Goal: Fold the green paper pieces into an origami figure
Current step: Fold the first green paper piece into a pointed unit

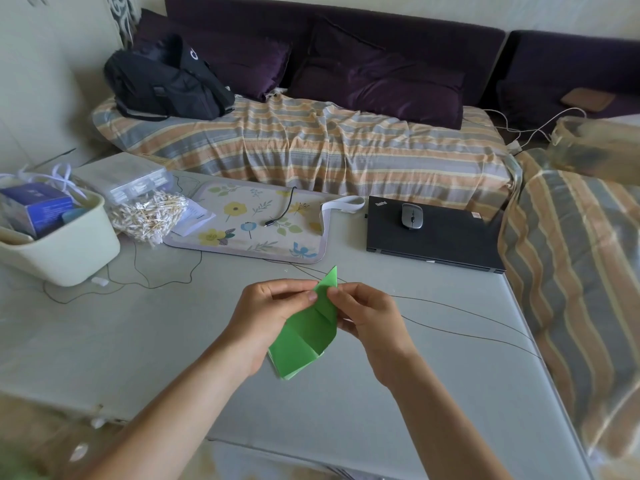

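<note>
Head view, only cam. Centre of frame, low: folded green paper piece [306,332], glossy, several creases and overlapping flaps visible, pointed tip up toward mid-frame, blunt layered end down. It is held above the pale grey counter [145,341], not lying flat as far as I can tell.

Left hand [266,313]: fingers curled, thumb and fingertips pinching the paper's upper left edge, just below the tip. Right hand [367,317]: also curled, pinching the upper right edge opposite. Both have hold of the same piece; fingertips nearly meet at the tip.

Progress (judgement): paper well past flat-sheet stage, multi-layer w/ a pocket-like fold at lower end. Not a finished figure yet; shape unrecognisable. Looks like work on the pointed end is in hand. More than one layer shows at the bottom, but can't tell if that is a 2nd piece or just flaps. Joining/final shaping prob. left.

Surroundings: floral-print mat [252,223] upper centre of counter, closed black laptop [433,233] w/ grey mouse [412,216] on it at upper right, cream plastic bin [69,247] at left edge, clear bag of cotton swabs [149,213] beside it. Striped sofa cover [311,143] across top.
</note>
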Demonstrator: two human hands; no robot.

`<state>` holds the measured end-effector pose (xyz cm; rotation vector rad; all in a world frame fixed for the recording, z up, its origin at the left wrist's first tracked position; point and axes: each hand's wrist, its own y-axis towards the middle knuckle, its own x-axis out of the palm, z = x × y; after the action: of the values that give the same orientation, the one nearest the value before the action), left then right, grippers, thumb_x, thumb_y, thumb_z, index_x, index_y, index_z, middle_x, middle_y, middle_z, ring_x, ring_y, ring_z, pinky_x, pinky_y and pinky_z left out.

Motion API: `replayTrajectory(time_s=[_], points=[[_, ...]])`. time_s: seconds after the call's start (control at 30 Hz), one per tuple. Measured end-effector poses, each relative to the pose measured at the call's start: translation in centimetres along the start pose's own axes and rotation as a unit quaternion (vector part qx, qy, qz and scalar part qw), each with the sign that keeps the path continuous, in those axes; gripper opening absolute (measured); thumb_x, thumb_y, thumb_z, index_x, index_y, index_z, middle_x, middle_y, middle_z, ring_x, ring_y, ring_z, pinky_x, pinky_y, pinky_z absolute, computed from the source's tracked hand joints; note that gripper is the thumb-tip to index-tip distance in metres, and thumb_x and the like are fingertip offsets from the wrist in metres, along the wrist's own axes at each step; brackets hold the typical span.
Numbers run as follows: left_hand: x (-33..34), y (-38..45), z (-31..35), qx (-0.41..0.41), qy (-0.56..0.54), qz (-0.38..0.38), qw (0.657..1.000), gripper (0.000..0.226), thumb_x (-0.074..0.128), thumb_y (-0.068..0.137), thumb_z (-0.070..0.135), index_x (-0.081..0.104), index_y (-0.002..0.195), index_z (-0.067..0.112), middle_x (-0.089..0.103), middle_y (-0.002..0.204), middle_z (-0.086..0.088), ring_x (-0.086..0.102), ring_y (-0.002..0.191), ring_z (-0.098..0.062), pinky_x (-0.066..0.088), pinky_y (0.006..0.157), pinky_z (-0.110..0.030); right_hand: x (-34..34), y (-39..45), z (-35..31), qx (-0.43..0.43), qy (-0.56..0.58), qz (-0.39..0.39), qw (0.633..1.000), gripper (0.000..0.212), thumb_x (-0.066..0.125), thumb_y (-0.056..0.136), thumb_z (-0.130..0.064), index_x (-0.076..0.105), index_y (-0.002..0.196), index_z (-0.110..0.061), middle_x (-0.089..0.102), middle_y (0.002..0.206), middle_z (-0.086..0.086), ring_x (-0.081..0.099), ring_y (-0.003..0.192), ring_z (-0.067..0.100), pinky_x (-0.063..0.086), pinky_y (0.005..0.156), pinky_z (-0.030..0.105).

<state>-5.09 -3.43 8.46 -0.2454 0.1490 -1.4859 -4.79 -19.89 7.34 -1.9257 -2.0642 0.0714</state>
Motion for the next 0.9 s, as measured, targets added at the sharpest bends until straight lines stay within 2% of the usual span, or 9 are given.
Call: replayTrajectory(time_s=[0.1,0.23,0.37,0.43,0.53,0.67,0.77,0.9], points=[[-0.2,0.1,-0.1,-0.012,-0.016,0.017,1.0,0.021,0.079,0.083,0.009,0.079,0.104,0.014,0.08,0.092,-0.002,0.071,0.068,0.003,0.046,0.051,-0.006,0.1,0.0,0.3,0.017,-0.011,-0.013,1.0,0.016,0.067,0.096,-0.013,0.071,0.1,0.002,0.076,0.09,0.012,0.073,0.083,0.018,0.061,0.078,0.027],[-0.1,0.2,-0.1,-0.024,-0.007,0.021,0.999,0.018,0.079,0.083,0.008,0.079,0.099,0.015,0.079,0.087,-0.002,0.07,0.065,0.001,0.046,0.051,-0.007,0.2,0.1,0.4,-0.001,-0.042,0.003,0.999,0.012,0.069,0.094,-0.01,0.071,0.09,0.0,0.075,0.081,0.01,0.071,0.075,0.016,0.061,0.074,0.027],[-0.1,0.4,-0.2,-0.031,0.009,0.004,0.999,0.014,0.079,0.084,0.015,0.079,0.098,0.016,0.079,0.092,-0.006,0.073,0.079,-0.013,0.049,0.059,-0.014,0.0,0.2,0.5,-0.016,-0.115,0.005,0.993,0.01,0.073,0.091,-0.01,0.074,0.086,-0.003,0.074,0.076,0.008,0.066,0.07,0.016,0.057,0.071,0.032],[0.0,0.3,-0.2,-0.028,0.016,0.002,0.999,0.015,0.08,0.083,0.024,0.079,0.097,0.018,0.079,0.09,-0.001,0.071,0.076,-0.01,0.048,0.066,-0.019,0.1,0.1,0.5,-0.018,-0.147,-0.018,0.989,0.008,0.074,0.09,-0.01,0.076,0.083,-0.008,0.074,0.074,0.006,0.064,0.068,0.015,0.055,0.069,0.03],[0.0,0.4,-0.3,-0.013,0.017,0.025,0.999,0.016,0.082,0.082,0.027,0.079,0.093,0.017,0.074,0.076,0.007,0.063,0.063,0.001,0.046,0.065,-0.019,0.2,0.0,0.6,-0.021,-0.176,-0.042,0.983,0.008,0.074,0.089,-0.009,0.076,0.081,-0.01,0.074,0.072,0.004,0.062,0.064,0.012,0.052,0.065,0.024],[0.0,0.6,-0.4,-0.016,-0.001,0.039,0.999,0.012,0.083,0.081,0.024,0.08,0.089,0.015,0.071,0.071,0.006,0.061,0.062,-0.004,0.048,0.065,-0.019,0.1,-0.1,0.5,-0.02,-0.182,-0.054,0.982,0.008,0.071,0.092,-0.011,0.075,0.086,-0.007,0.073,0.073,0.003,0.062,0.064,0.01,0.052,0.065,0.022],[-0.1,0.9,-0.3,-0.035,-0.033,0.053,0.997,0.011,0.083,0.08,0.022,0.081,0.086,0.013,0.07,0.071,0.001,0.06,0.066,-0.014,0.051,0.073,-0.027,0.1,0.0,0.5,-0.017,-0.191,-0.059,0.98,0.011,0.069,0.095,-0.013,0.075,0.09,-0.006,0.073,0.075,0.006,0.063,0.065,0.014,0.055,0.066,0.027],[-0.2,1.1,-0.4,-0.042,-0.051,0.063,0.996,0.013,0.082,0.081,0.023,0.08,0.088,0.012,0.07,0.075,-0.004,0.061,0.071,-0.019,0.052,0.076,-0.032,0.3,0.1,0.5,-0.025,-0.192,-0.054,0.98,0.011,0.07,0.094,-0.016,0.076,0.086,-0.01,0.076,0.081,0.012,0.065,0.067,0.02,0.057,0.069,0.035]])
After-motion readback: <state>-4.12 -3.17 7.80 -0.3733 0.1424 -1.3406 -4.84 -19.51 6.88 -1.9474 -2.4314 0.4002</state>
